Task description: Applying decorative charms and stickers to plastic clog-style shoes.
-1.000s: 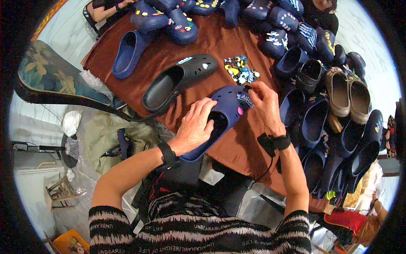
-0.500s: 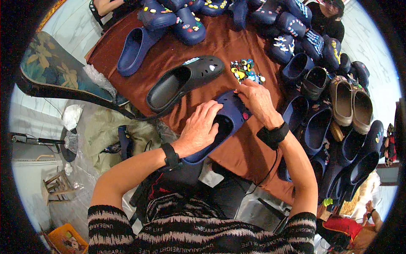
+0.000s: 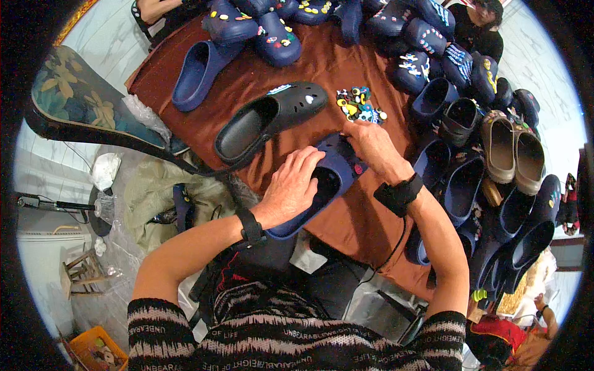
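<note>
From where I stand, the left hand [image 3: 291,188] grips the navy clog [image 3: 340,163] on the person's side of the black clog [image 3: 272,122], the right hand [image 3: 374,148] bends over its toe, grip hidden, and apparent charm-fitting there calls for steady bracing.

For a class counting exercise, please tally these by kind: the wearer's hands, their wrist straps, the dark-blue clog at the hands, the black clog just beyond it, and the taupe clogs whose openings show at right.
Hands (left hand, right hand): 2
Wrist straps: 2
Dark-blue clog: 1
Black clog: 1
Taupe clogs: 2
Total: 8
</note>
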